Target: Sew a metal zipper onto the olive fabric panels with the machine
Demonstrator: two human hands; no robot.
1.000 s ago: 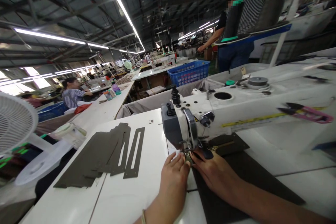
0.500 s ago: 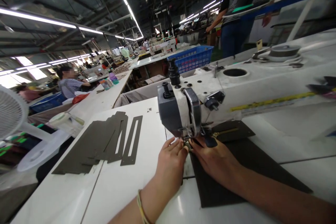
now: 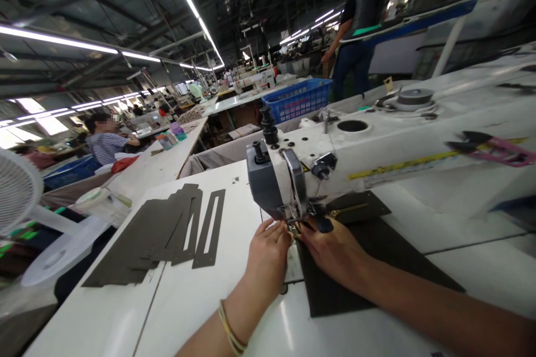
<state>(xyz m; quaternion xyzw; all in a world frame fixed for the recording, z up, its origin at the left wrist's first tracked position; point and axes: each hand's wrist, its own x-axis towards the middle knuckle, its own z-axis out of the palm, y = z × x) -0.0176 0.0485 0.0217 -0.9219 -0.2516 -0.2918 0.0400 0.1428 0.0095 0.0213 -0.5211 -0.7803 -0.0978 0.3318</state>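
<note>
Both hands work close beside the presser foot of a white and grey sewing machine (image 3: pixel 268 181). My left hand (image 3: pixel 268 251) has its fingers bent and pressed together just left of the foot; what its fingertips hold is hidden. My right hand (image 3: pixel 333 248) lies over a dark panel (image 3: pixel 402 254), fingers closed at its edge by the needle, the tips partly hidden by the machine head. Behind that hand lies a dark piece with a gold zipper (image 3: pixel 350 209), partly covered by the machine. The needle itself is not clearly visible.
Dark cut pieces (image 3: pixel 142 234) lie stacked at left, beside a slotted strip (image 3: pixel 210 228). A white fan (image 3: pixel 19 201) stands at far left. Pink-handled snips (image 3: pixel 498 150) are on the machine arm. Beyond are a blue basket (image 3: pixel 299 97) and co-workers.
My view has shifted a little, so the machine sits slightly further left and the pink snips show more fully. The dark panel's near edge appears higher; both hands remain at the presser foot.
</note>
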